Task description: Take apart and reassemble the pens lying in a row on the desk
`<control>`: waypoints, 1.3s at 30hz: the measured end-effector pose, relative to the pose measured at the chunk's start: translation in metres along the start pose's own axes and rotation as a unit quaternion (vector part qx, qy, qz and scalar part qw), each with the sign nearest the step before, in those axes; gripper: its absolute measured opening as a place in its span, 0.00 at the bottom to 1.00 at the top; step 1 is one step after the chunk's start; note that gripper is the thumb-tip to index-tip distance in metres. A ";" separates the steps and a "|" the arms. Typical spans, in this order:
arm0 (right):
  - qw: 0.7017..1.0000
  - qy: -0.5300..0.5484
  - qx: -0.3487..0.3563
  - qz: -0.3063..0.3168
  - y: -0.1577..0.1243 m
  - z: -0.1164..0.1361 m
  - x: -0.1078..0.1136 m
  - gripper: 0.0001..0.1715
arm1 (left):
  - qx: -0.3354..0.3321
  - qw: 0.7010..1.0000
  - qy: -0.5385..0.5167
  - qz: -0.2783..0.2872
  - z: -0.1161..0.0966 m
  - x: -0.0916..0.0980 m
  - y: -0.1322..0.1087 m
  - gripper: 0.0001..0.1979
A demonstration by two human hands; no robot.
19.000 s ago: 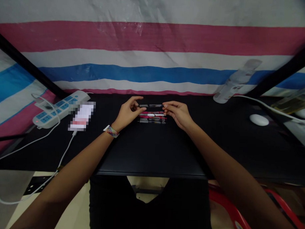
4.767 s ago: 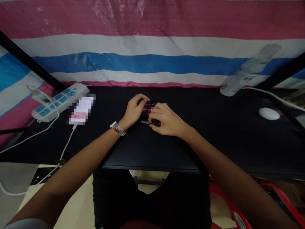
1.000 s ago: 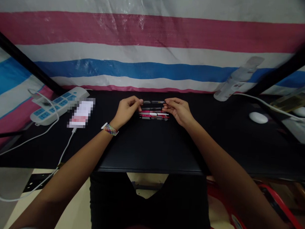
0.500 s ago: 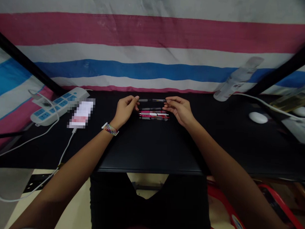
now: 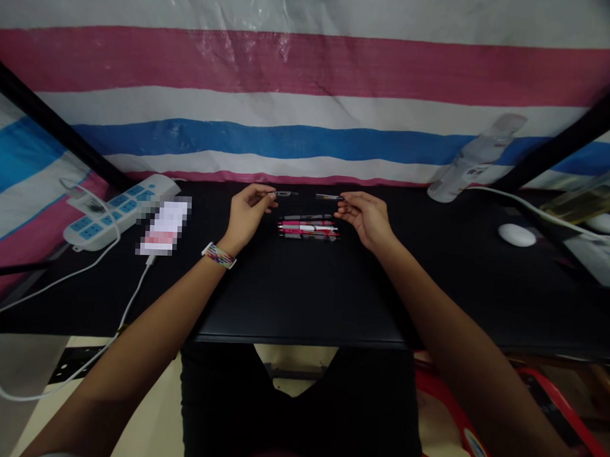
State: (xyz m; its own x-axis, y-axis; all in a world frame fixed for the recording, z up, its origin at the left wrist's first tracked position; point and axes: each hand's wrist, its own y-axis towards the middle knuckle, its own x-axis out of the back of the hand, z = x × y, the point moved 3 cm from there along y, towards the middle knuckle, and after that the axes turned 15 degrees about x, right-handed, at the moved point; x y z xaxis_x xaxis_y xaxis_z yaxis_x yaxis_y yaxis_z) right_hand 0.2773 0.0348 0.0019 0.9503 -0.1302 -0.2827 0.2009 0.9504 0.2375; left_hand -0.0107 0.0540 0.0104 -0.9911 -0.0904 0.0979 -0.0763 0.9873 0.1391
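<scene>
Head view, frame centre: left hand (image 5: 246,213) pinches pen cap (image 5: 282,194), right hand (image 5: 366,217) pinches pen body (image 5: 327,197), pieces apart above pen row (image 5: 309,226).

A tarp (image 5: 310,89) striped in pink, white and blue is hanging as the back wall behind a black bench (image 5: 302,295). Black frame bars (image 5: 48,123) are slanting across both corners, pale floor (image 5: 143,423) is showing below, and a red chair (image 5: 453,420) is peeking out at lower right.

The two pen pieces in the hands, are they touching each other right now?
Apart. The head view shows the left piece and the right piece with a plain gap of dark table between their facing ends.
</scene>
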 end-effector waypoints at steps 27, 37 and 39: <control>0.999 -0.028 0.015 -0.009 0.002 0.000 0.004 0.05 | 0.023 1.000 0.004 0.002 0.004 0.001 0.003 0.11; 1.000 -0.025 0.010 -0.015 0.001 0.000 0.002 0.03 | 0.020 1.000 0.014 0.010 0.005 -0.002 0.001 0.11; 1.000 -0.026 0.006 0.004 -0.001 -0.001 -0.001 0.03 | 0.016 0.999 0.026 0.023 0.005 -0.004 0.000 0.10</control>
State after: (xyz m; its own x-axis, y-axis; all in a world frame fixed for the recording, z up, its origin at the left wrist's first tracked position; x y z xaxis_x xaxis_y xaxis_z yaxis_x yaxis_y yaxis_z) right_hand 0.2763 0.0344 0.0014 0.9631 -0.1369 -0.2319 0.1953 0.9479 0.2517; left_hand -0.0074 0.0544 0.0055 -0.9866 -0.0505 0.1551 -0.0351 0.9943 0.1009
